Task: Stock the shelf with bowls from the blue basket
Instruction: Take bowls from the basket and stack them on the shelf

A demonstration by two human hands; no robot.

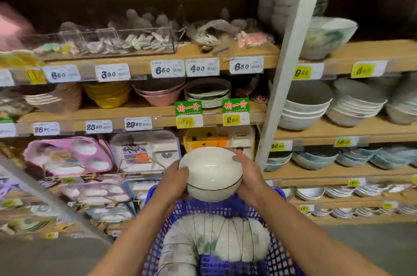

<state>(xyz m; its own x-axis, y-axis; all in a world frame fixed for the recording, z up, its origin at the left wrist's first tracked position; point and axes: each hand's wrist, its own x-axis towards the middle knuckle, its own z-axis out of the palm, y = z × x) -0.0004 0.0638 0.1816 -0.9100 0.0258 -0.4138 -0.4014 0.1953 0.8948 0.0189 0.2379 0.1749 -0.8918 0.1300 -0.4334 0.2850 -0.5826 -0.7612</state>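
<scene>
While aloft, bowl (212, 173) between fingers (239, 159).

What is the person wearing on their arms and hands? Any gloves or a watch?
Nothing that shows. The left hand and right hand are bare, with no gloves, rings or watch in sight. The forearms are bare too, and no sleeves reach into view.

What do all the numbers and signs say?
"390": white paper price tag, upper wooden shelf edge.
"650": next white tag rightward.
"490": third white tag.
"650": fourth white tag.
"2390": lower-shelf white tag.
"2990": its right neighbour.
"均一价": two green paper signs.
"290": yellow paper tag.
Other tags: too blurred.
</scene>
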